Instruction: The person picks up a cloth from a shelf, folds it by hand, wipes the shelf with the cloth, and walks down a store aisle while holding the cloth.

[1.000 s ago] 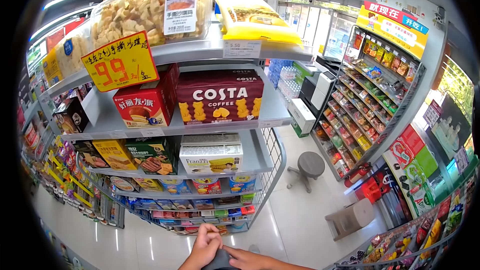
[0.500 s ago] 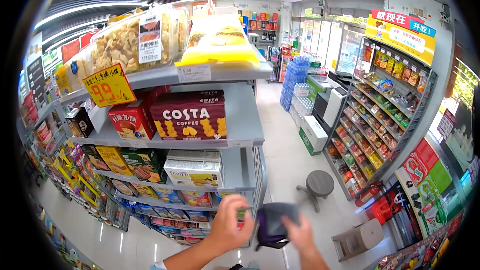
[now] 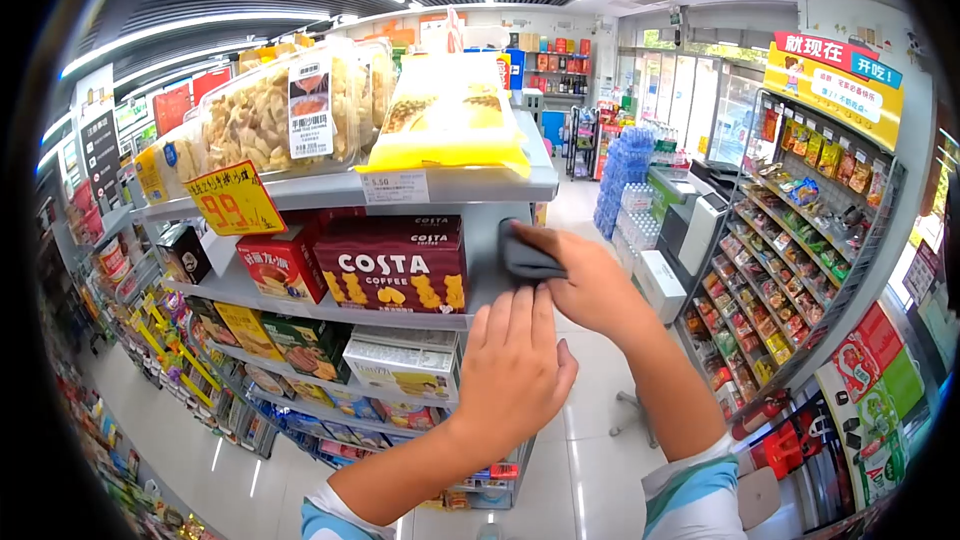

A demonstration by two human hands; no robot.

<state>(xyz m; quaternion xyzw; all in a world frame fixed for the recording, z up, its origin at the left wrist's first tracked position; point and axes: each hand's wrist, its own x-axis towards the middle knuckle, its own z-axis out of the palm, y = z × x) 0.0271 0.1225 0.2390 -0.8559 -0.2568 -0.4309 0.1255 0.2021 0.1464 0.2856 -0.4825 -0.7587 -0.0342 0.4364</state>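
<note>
My right hand (image 3: 592, 282) grips a folded dark grey cloth (image 3: 528, 258) at the right end of the second shelf (image 3: 484, 278). The cloth lies close to the shelf surface; whether it presses on it I cannot tell. Just left of it stands a maroon Costa Coffee box (image 3: 395, 265). My left hand (image 3: 520, 365) is open, its fingers stretched out by the front edge of that shelf, just below the cloth. Whether those fingertips touch the edge is unclear. Beyond the Costa box is a red snack box (image 3: 283, 262).
Above, the top shelf carries clear tubs of pastry (image 3: 265, 110) and a yellow food package (image 3: 445, 115). A yellow price sign (image 3: 237, 200) sticks out in front. Boxed snacks fill lower shelves. Across the aisle stand a snack rack (image 3: 790, 240) and stacked water bottles (image 3: 622, 180).
Both hands have risen from low in front of the shelves to the second shelf's right end. The cloth, hanging loosely before, is now bunched in my right hand. My left fingers have straightened.
</note>
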